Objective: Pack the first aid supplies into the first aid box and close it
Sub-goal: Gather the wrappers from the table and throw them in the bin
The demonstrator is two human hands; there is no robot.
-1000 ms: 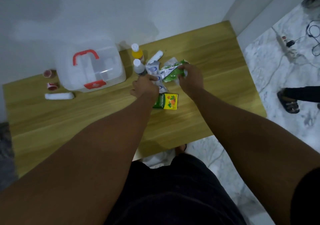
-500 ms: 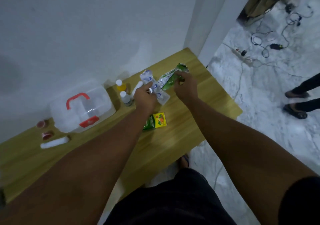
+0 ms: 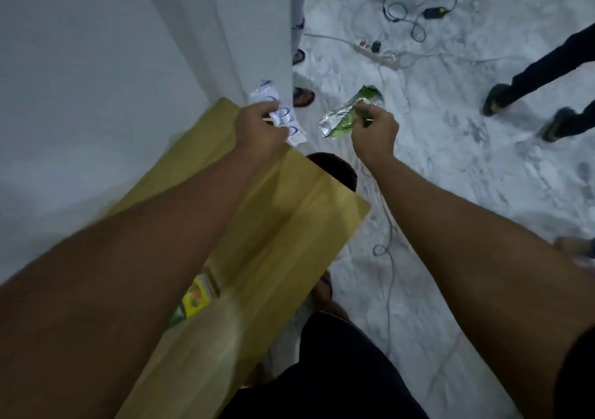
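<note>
Both hands up past the far tabletop [image 3: 299,222] corner. Left hand [image 3: 259,127] pinching a white-and-blue sachet strip [image 3: 273,106], lifted off the wood. Right hand [image 3: 373,130] closed on a green foil packet [image 3: 346,114], held out over the marble floor [image 3: 467,167]. Yellow-green box [image 3: 196,296] lies on tabletop, partly under left forearm. First aid box out of shot.
</note>
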